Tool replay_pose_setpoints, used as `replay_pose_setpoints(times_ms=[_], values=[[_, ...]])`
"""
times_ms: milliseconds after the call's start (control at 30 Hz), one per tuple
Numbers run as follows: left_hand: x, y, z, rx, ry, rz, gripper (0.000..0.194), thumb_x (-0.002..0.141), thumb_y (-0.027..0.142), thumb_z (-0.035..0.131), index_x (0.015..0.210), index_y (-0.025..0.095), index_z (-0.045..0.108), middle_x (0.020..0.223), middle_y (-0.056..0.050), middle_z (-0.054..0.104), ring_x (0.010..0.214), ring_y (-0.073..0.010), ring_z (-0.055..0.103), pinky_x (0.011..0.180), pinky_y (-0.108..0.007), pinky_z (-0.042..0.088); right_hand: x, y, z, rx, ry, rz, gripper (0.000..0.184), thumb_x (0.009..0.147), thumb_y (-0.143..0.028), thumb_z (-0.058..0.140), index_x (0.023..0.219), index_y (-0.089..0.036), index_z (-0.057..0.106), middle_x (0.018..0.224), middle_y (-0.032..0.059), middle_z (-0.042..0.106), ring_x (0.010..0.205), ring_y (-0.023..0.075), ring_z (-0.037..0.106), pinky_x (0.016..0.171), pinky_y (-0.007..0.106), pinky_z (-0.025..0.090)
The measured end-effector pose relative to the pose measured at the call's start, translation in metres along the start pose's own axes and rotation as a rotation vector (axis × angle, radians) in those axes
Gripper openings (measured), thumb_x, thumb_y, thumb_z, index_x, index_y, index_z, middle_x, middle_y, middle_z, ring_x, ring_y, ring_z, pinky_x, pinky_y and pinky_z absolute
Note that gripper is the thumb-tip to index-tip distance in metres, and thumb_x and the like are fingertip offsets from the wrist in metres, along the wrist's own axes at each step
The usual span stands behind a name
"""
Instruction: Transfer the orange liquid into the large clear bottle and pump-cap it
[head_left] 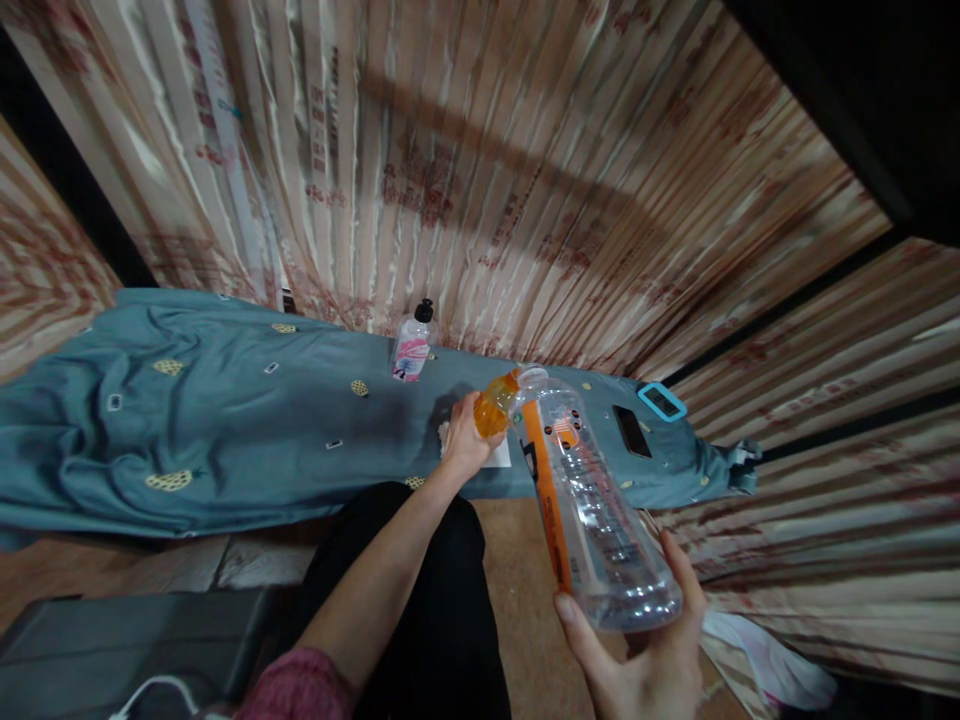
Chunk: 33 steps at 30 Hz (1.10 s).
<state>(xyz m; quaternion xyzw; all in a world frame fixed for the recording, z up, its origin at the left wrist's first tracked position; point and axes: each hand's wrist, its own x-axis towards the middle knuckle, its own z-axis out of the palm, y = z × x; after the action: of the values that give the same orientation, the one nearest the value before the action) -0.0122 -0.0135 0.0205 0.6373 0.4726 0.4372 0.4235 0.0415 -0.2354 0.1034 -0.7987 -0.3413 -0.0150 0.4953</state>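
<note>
My left hand (466,440) is closed around a small bottle (493,405) of orange-yellow liquid, tilted to the right. Its orange neck end is close to or touching the mouth of a large clear plastic bottle (592,500); I cannot tell which. That large bottle has an orange label strip and looks nearly empty. It leans with its mouth toward the left, and my right hand (645,650) grips it by the base. White paper (499,455) lies under my left hand, partly hidden by it.
A pump bottle (412,345) with a pink label stands on the teal patterned cloth (247,400) against the curtain (450,180). A dark phone (631,431) and a blue-framed device (661,401) lie at the right. A grey case (135,650) sits lower left.
</note>
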Motion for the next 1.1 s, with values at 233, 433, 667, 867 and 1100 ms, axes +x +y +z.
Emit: replay_pose_setpoints(times_ms=[233, 433, 667, 867, 1100], values=[[0.0002, -0.0002, 0.0001, 0.013, 0.007, -0.008, 0.064, 0.065, 0.017, 0.074, 0.124, 0.021, 0.048, 0.122, -0.010, 0.060, 0.118, -0.0265, 0.056, 0.100, -0.042, 0.047, 0.0007, 0.0002, 0.0012, 0.014, 0.004, -0.005, 0.121, 0.051, -0.072, 0.075, 0.147, -0.011, 0.032, 0.137, 0.0228, 0.049, 0.122, 0.0382, 0.052, 0.103, 0.059, 0.039], [0.0003, -0.0011, 0.0012, 0.003, 0.003, -0.001, 0.065, 0.064, 0.016, 0.074, 0.124, 0.020, 0.049, 0.123, -0.010, 0.060, 0.120, -0.0271, 0.056, 0.100, -0.041, 0.047, 0.0010, 0.0031, 0.0008, 0.028, -0.001, -0.017, 0.119, 0.052, -0.068, 0.077, 0.146, -0.011, 0.032, 0.135, 0.0229, 0.050, 0.122, 0.0376, 0.053, 0.101, 0.057, 0.043], [-0.0003, -0.0007, 0.0002, 0.006, -0.009, -0.008, 0.065, 0.065, 0.017, 0.074, 0.125, 0.021, 0.048, 0.123, -0.010, 0.060, 0.121, -0.0275, 0.055, 0.100, -0.042, 0.047, 0.0011, 0.0010, -0.0007, -0.011, 0.010, -0.056, 0.119, 0.053, -0.073, 0.074, 0.146, -0.010, 0.032, 0.136, 0.0234, 0.049, 0.124, 0.0389, 0.051, 0.103, 0.059, 0.039], [0.0003, -0.0016, 0.0011, 0.005, 0.011, 0.024, 0.065, 0.064, 0.015, 0.074, 0.123, 0.022, 0.049, 0.121, -0.009, 0.061, 0.117, -0.0267, 0.058, 0.099, -0.042, 0.048, 0.0006, 0.0008, -0.0018, -0.002, 0.002, -0.008, 0.120, 0.051, -0.073, 0.075, 0.147, -0.014, 0.032, 0.136, 0.0218, 0.051, 0.118, 0.0376, 0.056, 0.098, 0.057, 0.044], [0.0003, -0.0008, 0.0004, 0.001, 0.001, 0.016, 0.065, 0.064, 0.016, 0.075, 0.123, 0.020, 0.049, 0.121, -0.009, 0.060, 0.120, -0.0272, 0.056, 0.101, -0.042, 0.047, 0.0006, -0.0019, -0.0021, -0.020, 0.014, -0.015, 0.120, 0.052, -0.074, 0.074, 0.146, -0.012, 0.033, 0.133, 0.0222, 0.052, 0.118, 0.0379, 0.055, 0.098, 0.056, 0.044]])
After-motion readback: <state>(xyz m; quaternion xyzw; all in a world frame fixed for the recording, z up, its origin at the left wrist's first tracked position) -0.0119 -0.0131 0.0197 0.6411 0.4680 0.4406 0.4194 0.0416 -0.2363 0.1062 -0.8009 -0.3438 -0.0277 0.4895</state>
